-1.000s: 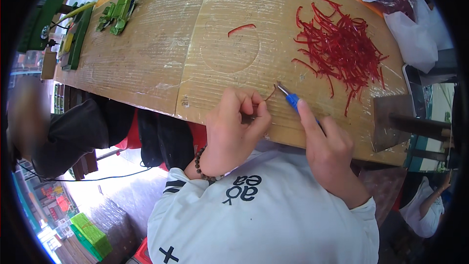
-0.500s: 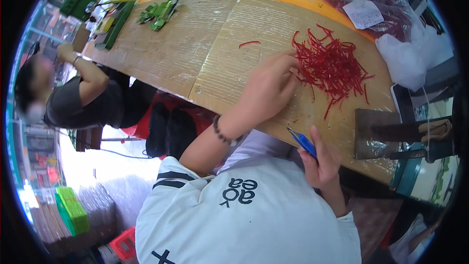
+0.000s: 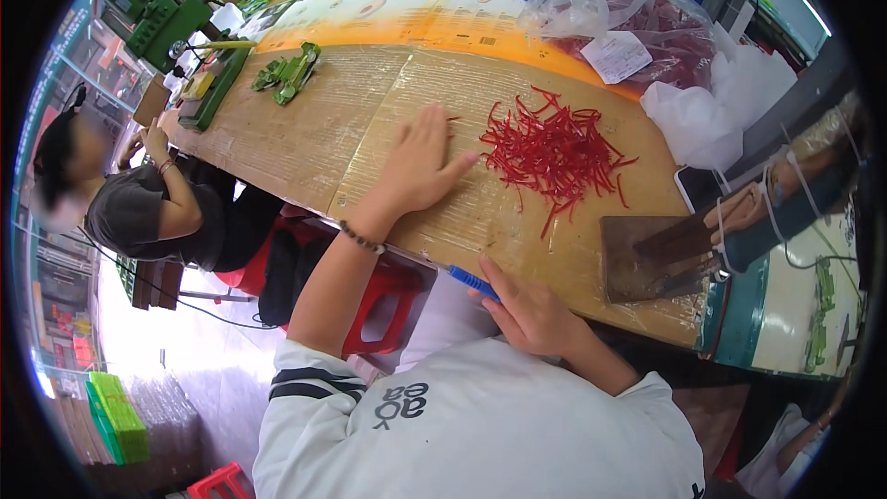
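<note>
My left hand (image 3: 423,166) lies palm down on the cardboard-covered table (image 3: 370,129), fingers stretched out. A thin red strip (image 3: 453,118) shows beside its fingertips, partly hidden by them. To the right of that hand is a loose pile of thin red pieces (image 3: 559,148), apart from the fingers except near the thumb tip. Low at the table's front edge, my right hand (image 3: 528,310) is closed around a slim blue-handled tool (image 3: 473,284). The tool's narrow tip points left; its exact kind is not clear.
Green pieces (image 3: 288,74) lie at the table's far left, near a green bench machine (image 3: 152,18). Plastic bags (image 3: 637,23) of red pieces stand at the back right. A metal post on a base plate (image 3: 637,259) rises at right. Another person (image 3: 152,208) sits at left.
My left hand has left the edge of the red pile and moved left onto the single strip, its fingers straightening. My right hand shifted left with the tool. The view has tilted up.
</note>
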